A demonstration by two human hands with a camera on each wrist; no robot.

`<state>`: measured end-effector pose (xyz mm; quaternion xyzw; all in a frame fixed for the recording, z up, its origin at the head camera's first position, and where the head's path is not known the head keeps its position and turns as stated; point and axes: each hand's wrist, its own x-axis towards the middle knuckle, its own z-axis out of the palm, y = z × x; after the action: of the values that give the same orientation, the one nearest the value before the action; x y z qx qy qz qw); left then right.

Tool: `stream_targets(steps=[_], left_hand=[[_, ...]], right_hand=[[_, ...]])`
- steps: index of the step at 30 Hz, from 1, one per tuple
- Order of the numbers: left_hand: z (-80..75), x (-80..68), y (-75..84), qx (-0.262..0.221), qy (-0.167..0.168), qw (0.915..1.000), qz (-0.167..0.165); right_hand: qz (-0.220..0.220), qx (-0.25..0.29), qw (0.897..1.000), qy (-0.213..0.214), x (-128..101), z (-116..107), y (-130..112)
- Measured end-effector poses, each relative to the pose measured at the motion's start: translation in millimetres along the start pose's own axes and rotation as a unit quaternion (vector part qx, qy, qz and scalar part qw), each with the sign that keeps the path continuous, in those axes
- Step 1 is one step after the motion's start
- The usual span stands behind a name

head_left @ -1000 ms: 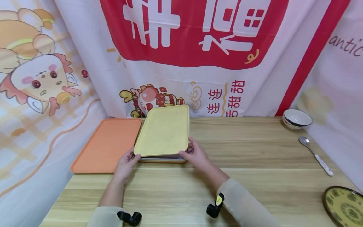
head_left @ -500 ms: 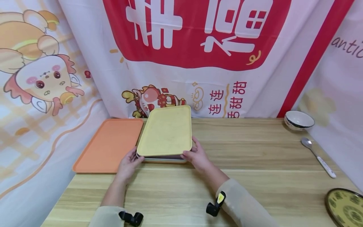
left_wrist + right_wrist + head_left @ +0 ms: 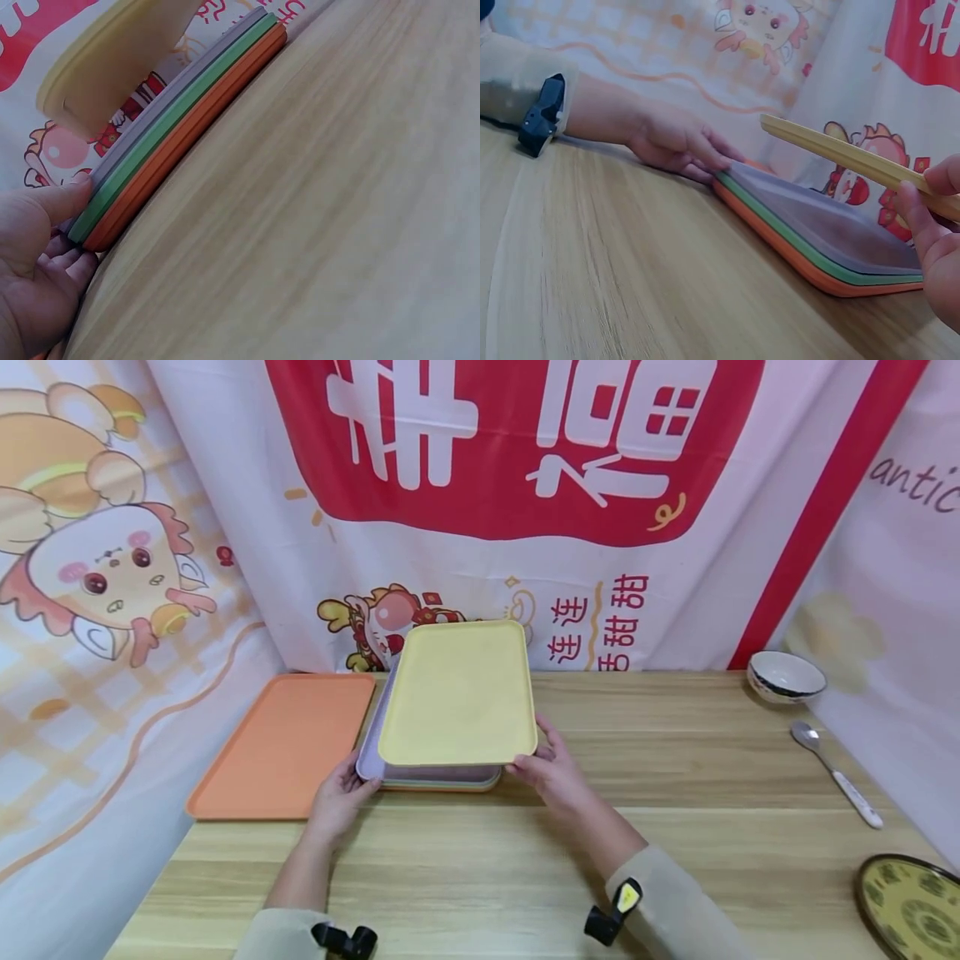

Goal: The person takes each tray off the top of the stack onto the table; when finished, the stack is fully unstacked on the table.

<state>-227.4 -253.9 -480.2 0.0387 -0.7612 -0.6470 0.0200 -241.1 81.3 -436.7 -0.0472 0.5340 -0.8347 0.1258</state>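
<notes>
My right hand (image 3: 547,768) pinches the near right corner of a yellow tray (image 3: 457,693), thumb on top and fingers beneath, and holds it tilted above a stack of trays (image 3: 435,777). The stack shows lavender, green and orange layers (image 3: 180,127) lying flat on the wooden table. My left hand (image 3: 341,789) holds the stack's near left corner, with the thumb (image 3: 67,202) against the lavender edge. In the right wrist view the yellow tray (image 3: 840,154) hangs clear of the stack (image 3: 817,232), and the left hand (image 3: 675,142) rests at the stack's far corner.
A single orange tray (image 3: 285,743) lies just left of the stack. At the far right stand a white bowl (image 3: 785,675), a spoon (image 3: 832,770) and a patterned plate (image 3: 911,906) at the table's near corner. Printed cloth hangs behind and at both sides.
The yellow tray has risen off the stack and shifted right in my right hand. My left hand has let go of it and now holds the stack's corner.
</notes>
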Motion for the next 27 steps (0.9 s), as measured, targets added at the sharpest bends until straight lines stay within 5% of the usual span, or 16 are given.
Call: stream_targets(steps=[13,27], left_hand=[[-0.1,-1.6,1.4,-0.005,0.001,0.9999,0.009],[0.3,-0.7,1.5,0.001,-0.003,1.0,0.007]], right_hand=[[-0.05,0.009,0.998,-0.02,-35,-66,-32],[-0.057,-0.002,0.998,-0.006,-62,-125,-37]])
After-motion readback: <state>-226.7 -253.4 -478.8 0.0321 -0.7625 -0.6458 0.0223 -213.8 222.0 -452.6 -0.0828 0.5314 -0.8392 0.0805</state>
